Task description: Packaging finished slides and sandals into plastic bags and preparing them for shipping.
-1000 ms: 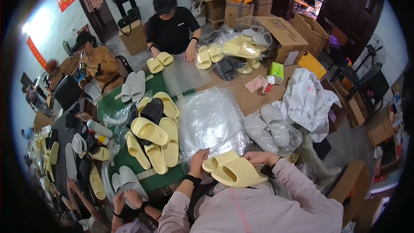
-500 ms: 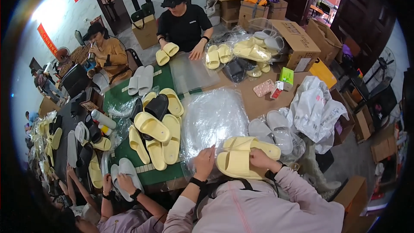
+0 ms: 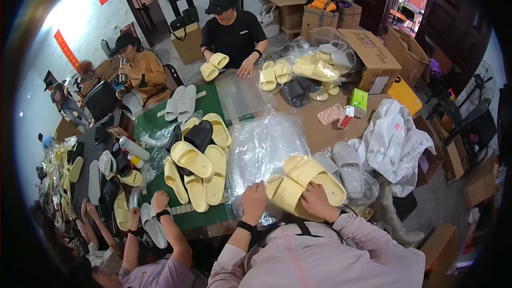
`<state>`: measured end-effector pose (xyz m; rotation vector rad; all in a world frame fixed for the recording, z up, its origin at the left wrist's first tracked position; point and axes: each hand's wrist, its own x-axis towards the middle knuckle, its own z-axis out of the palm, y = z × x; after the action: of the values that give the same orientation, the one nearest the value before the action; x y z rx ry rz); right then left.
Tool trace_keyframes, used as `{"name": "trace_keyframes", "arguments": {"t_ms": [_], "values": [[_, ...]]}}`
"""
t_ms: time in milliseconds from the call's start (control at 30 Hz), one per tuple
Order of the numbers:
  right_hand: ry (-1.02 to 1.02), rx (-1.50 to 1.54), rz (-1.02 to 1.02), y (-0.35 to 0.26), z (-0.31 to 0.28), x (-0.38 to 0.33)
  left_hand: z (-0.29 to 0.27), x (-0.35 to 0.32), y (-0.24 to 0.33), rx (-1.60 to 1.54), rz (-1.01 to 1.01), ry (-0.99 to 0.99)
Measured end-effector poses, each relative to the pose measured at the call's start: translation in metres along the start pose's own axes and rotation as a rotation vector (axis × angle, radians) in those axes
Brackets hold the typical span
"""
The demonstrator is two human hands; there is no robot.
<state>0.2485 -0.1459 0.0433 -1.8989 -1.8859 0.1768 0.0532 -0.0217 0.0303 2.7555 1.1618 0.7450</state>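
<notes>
A pair of yellow slide slippers is in my right hand, its fingers hooked into the strap opening at the near side. The two slippers lie side by side, slightly fanned, over the right part of a stack of clear plastic bags. Just left of the slippers, my left hand is closed in a pinch at the near edge of the clear plastic; its fingertips are partly hidden. Left of the bags lies a pile of yellow and black slippers.
Grey bagged slippers and a white plastic sack are on the right. Beyond lie a phone and a green box. A person in black holds yellow slippers across the table. A co-worker's hands are at the left.
The yellow slippers in my right hand have tilted and fanned apart, showing more of their straps. My left hand stays near the plastic. At the left, a co-worker's hand has risen off grey slippers.
</notes>
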Motion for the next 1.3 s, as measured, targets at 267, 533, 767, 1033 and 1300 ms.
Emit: {"name": "trace_keyframes", "arguments": {"t_ms": [267,533,767,1033,1300], "values": [[0.007,-0.029,0.066,0.025,-0.021,-0.004,-0.004,0.013,0.006,0.056,0.075,0.055],[-0.239,0.403,0.159,0.078,-0.057,-0.011,0.015,0.039,0.024,-0.261,-0.084,0.138],[-0.610,0.831,0.174,0.065,-0.109,-0.003,0.022,0.042,0.024,-0.403,-0.090,0.060],[-0.477,0.929,0.278,0.050,-0.064,0.009,0.012,0.034,0.019,-0.429,-0.061,-0.011],[-0.130,0.267,0.001,0.070,0.009,0.003,-0.003,0.034,0.048,-0.115,0.183,0.013]]}}
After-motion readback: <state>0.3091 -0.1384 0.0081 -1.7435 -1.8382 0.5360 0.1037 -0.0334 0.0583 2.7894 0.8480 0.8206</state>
